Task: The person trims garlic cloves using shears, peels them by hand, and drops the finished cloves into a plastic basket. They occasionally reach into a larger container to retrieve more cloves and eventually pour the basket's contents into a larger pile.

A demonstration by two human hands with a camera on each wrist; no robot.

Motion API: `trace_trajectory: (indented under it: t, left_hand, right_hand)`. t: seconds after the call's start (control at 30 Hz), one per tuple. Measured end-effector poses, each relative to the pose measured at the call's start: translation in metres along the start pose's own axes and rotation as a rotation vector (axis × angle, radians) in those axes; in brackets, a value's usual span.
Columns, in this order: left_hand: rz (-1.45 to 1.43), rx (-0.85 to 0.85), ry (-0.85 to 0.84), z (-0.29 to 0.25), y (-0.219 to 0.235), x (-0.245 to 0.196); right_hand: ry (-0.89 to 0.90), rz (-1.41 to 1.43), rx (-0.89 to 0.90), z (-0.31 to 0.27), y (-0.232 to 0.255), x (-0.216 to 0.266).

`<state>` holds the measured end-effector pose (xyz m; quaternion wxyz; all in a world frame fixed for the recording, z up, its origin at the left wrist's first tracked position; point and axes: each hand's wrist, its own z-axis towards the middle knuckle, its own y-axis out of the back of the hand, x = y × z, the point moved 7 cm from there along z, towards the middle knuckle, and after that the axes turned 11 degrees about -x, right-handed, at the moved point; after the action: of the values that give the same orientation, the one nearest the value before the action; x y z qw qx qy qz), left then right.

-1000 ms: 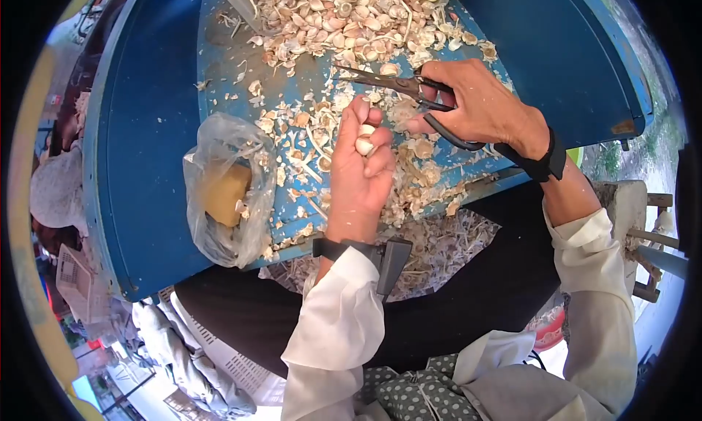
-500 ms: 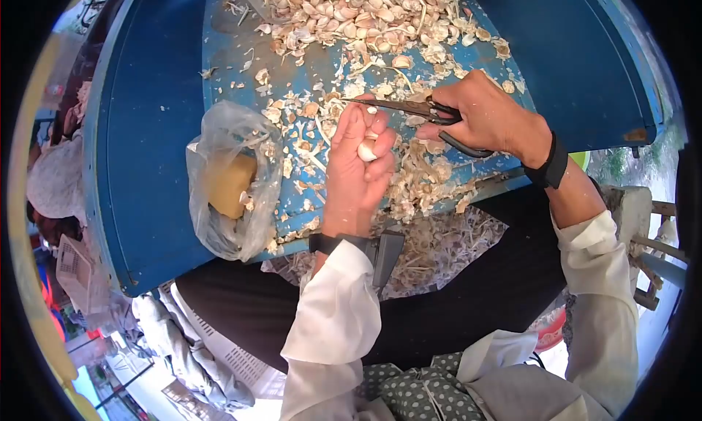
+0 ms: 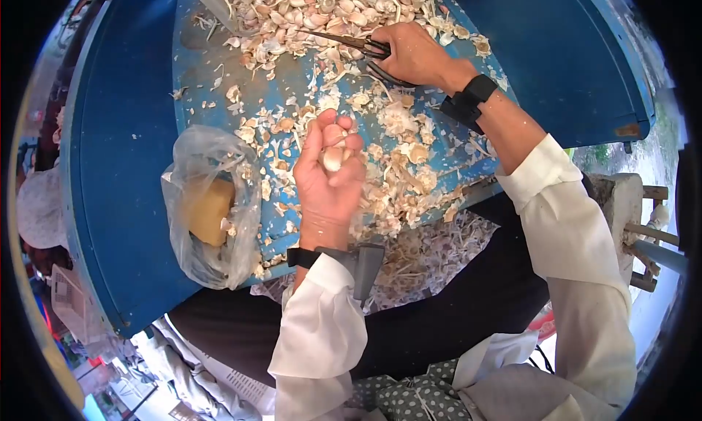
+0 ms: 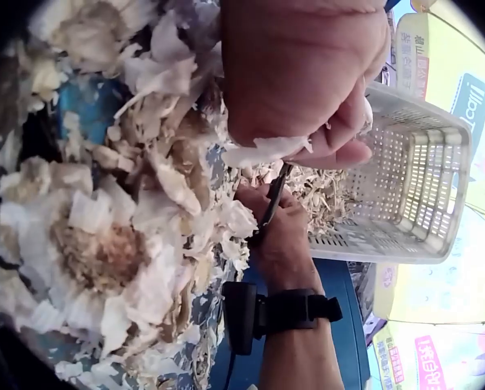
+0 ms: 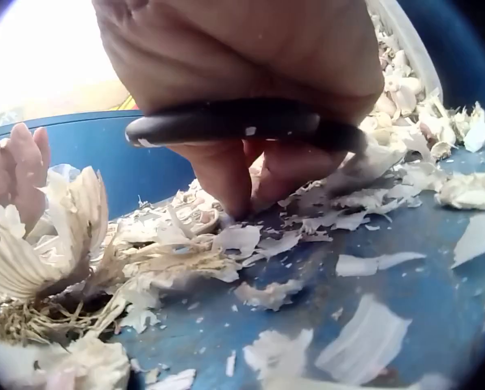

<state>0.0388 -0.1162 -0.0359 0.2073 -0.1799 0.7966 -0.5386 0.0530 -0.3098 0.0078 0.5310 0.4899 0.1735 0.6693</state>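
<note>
My left hand (image 3: 327,190) is palm up over the blue table, its curled fingers holding garlic cloves (image 3: 333,159). My right hand (image 3: 418,55) has reached to the near edge of the clove pile (image 3: 314,11), with a pair of dark scissors (image 3: 342,39) held in it. The blades point left, overlapping the pile in the head view. In the right wrist view the black scissor handle (image 5: 226,122) crosses the palm, and the fingertips (image 5: 236,203) are down among garlic skins at the tabletop. What those fingertips touch is hidden.
Garlic skins and root ends (image 3: 402,172) litter the blue table (image 3: 124,165). A clear plastic bag (image 3: 212,256) with a tan block (image 3: 208,210) lies left of my left hand. The cloves spill from a pale, perforated basket (image 4: 437,187) at the back.
My right hand has moved the scissors from beside the left hand's fingertips forward to the clove pile. The left hand still holds cloves, with its fingers a little more upturned.
</note>
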Motion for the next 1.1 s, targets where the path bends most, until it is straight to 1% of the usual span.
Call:
trace_trajectory:
  t: [0.07, 0.1, 0.13, 0.2, 0.23, 0.27, 0.33, 0.4, 0.47, 0.5, 0.57, 0.6, 0.67, 0.73, 0.8, 0.83, 0.87, 0.9, 0.93, 0.97, 1.0, 1.03, 1.07, 1.1]
  left_hand:
    - [0.011, -0.102, 0.004, 0.007, 0.004, 0.000]
    - [0.038, -0.147, 0.020, 0.010, 0.001, 0.003]
    - [0.036, -0.148, 0.031, 0.012, -0.006, 0.009]
    - [0.105, -0.334, -0.058, 0.017, -0.009, 0.012]
    - [0.105, -0.339, -0.052, 0.019, -0.007, 0.012]
    - [0.106, -0.331, -0.055, 0.020, -0.005, 0.010]
    - [0.009, -0.282, 0.032, 0.017, -0.002, 0.012]
    - [0.023, -0.294, 0.002, 0.007, 0.000, 0.009]
    - [0.020, -0.276, 0.055, -0.001, 0.003, 0.016]
    - [0.023, -0.269, 0.043, -0.003, 0.005, 0.020]
    - [0.030, -0.262, 0.131, -0.008, 0.009, 0.035]
    - [0.030, -0.251, 0.127, -0.010, 0.007, 0.036]
    - [0.051, -0.315, 0.114, -0.011, 0.007, 0.042]
    - [0.031, -0.246, 0.149, -0.010, 0.005, 0.043]
    - [0.018, -0.314, 0.141, -0.012, 0.006, 0.039]
    - [0.049, -0.297, 0.136, -0.011, 0.007, 0.036]
    - [0.052, -0.288, 0.142, -0.009, 0.006, 0.035]
    - [0.100, -0.341, 0.130, -0.007, 0.008, 0.034]
    - [0.148, -0.394, 0.117, -0.005, 0.008, 0.033]
    - [0.148, -0.386, 0.124, -0.002, 0.003, 0.036]
    - [0.162, -0.423, 0.085, 0.001, -0.003, 0.039]
    - [0.175, -0.461, 0.046, 0.003, -0.006, 0.040]
    - [0.174, -0.456, 0.055, 0.007, -0.008, 0.042]
    - [0.181, -0.470, 0.070, 0.009, -0.007, 0.044]
  right_hand:
    - [-0.146, 0.165, 0.087, 0.003, 0.012, 0.008]
    - [-0.177, 0.257, 0.147, 0.004, 0.024, 0.024]
    - [-0.186, 0.250, 0.147, 0.004, 0.030, 0.031]
    - [-0.144, 0.507, 0.295, 0.001, 0.032, 0.049]
    - [-0.167, 0.522, 0.235, 0.000, 0.027, 0.035]
    - [-0.160, 0.518, 0.231, -0.003, 0.020, 0.024]
    - [-0.068, 0.046, 0.205, -0.011, 0.010, 0.003]
    - [-0.071, 0.045, 0.218, -0.024, 0.004, -0.003]
    - [-0.066, 0.048, 0.227, -0.029, 0.003, 0.003]
    - [-0.114, 0.041, 0.270, -0.031, 0.005, 0.002]
    - [-0.215, 0.035, 0.331, -0.037, 0.008, -0.007]
    - [-0.208, 0.029, 0.326, -0.037, 0.008, -0.005]
    - [-0.187, 0.089, 0.335, -0.044, 0.015, -0.003]
    - [-0.209, 0.105, 0.367, -0.050, 0.021, 0.003]
    - [-0.248, 0.117, 0.334, -0.054, 0.029, 0.003]
    - [-0.248, 0.108, 0.323, -0.053, 0.032, 0.005]
    - [-0.312, 0.153, 0.246, -0.052, 0.039, 0.004]
    - [-0.374, 0.198, 0.169, -0.051, 0.047, 0.003]
    - [-0.376, 0.190, 0.162, -0.048, 0.053, 0.013]
    - [-0.406, 0.355, 0.223, -0.046, 0.053, 0.027]
    - [-0.436, 0.519, 0.284, -0.044, 0.053, 0.045]
    - [-0.510, 0.732, 0.361, -0.045, 0.049, 0.062]
    - [-0.440, 0.741, 0.391, -0.038, 0.050, 0.076]
    - [-0.393, 0.624, 0.312, -0.031, 0.050, 0.066]
